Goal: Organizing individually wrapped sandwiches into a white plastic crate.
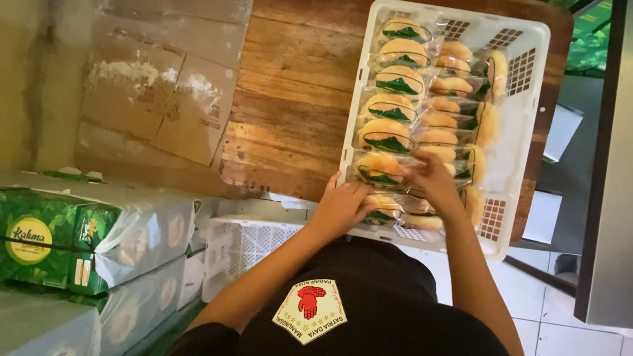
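Head view, left hand (341, 205), right hand (433, 180) seemingly gripping wrapped buns (383, 168), white crate (528, 83)

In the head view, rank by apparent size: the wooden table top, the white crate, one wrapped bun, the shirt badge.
1. wooden table top
2. white crate
3. shirt badge, though it lies nearer the camera, so its rank over the bun is unsure
4. wrapped bun

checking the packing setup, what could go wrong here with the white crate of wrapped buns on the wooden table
1. The white plastic crate overhangs the near edge of the brown wooden table; pressing down there might tip it.
2. The left hand and right hand press among tightly packed clear-wrapped buns with green labels; soft buns could get squashed.
3. The upright rows look crowded, so a wrapper may snag or tear.
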